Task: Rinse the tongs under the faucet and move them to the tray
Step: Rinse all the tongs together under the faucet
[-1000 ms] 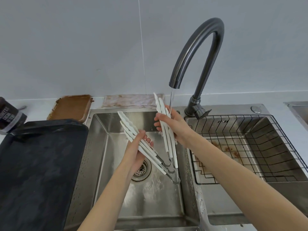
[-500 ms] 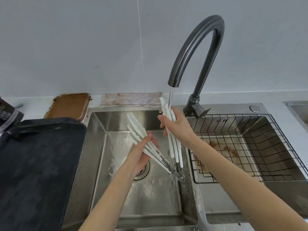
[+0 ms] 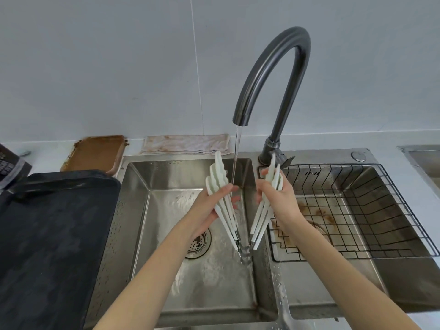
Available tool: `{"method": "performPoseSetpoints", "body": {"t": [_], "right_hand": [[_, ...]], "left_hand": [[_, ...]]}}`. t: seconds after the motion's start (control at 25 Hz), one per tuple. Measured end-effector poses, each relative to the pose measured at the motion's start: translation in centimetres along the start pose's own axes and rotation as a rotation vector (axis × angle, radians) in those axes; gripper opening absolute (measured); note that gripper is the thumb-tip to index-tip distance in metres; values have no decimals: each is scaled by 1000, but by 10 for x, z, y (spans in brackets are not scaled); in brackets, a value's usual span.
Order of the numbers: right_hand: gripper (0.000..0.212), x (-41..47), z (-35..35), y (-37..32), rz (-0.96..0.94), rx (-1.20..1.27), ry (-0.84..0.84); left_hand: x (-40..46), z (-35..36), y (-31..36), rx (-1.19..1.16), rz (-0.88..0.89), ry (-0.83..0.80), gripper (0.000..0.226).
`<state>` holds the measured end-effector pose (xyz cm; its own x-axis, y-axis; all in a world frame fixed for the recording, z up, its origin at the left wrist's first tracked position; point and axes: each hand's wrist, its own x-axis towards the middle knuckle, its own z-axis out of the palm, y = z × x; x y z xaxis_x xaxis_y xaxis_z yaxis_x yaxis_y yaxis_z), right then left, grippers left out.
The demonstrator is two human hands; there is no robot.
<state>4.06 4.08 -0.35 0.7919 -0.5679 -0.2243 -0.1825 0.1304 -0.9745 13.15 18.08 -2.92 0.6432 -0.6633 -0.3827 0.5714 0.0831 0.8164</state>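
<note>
White tongs (image 3: 217,179) stand spread in a V over the left sink basin (image 3: 166,182), tips up and joined metal ends down near the sink divider. My left hand (image 3: 209,206) grips the left bundle of arms. My right hand (image 3: 278,198) grips the right bundle (image 3: 273,172). A thin stream of water runs from the dark curved faucet (image 3: 269,75) down between the two bundles onto the joined ends. The black tray (image 3: 54,234) lies on the counter to the left of the sink.
A black wire rack (image 3: 371,210) sits in the stained right basin. A brown dish (image 3: 95,151) and a stained cloth (image 3: 188,144) lie behind the sink by the wall. A dark container (image 3: 9,163) stands at the far left.
The two bundles of tong arms have been pulled wider apart: my right hand moved right, away from the stream, and my left hand moved up towards it. Water now falls between them.
</note>
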Motion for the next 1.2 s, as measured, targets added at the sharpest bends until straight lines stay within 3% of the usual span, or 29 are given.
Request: {"method": "performPoseSetpoints", "body": {"t": [0.24, 0.64, 0.84, 1.04, 1.2], "right_hand": [[22, -3, -6, 5, 81, 185, 74], [8, -4, -13, -1, 97, 301, 154], [11, 2, -5, -10, 70, 230, 176], [4, 14, 22, -22, 65, 89, 107], [9, 21, 51, -33, 42, 30, 36]], "left_hand": [[19, 23, 26, 201, 144, 94, 10], [35, 46, 42, 337, 178, 121, 29], [29, 33, 35, 176, 137, 159, 18], [12, 4, 12, -46, 69, 215, 34], [-1, -14, 0, -182, 27, 228, 14]]}}
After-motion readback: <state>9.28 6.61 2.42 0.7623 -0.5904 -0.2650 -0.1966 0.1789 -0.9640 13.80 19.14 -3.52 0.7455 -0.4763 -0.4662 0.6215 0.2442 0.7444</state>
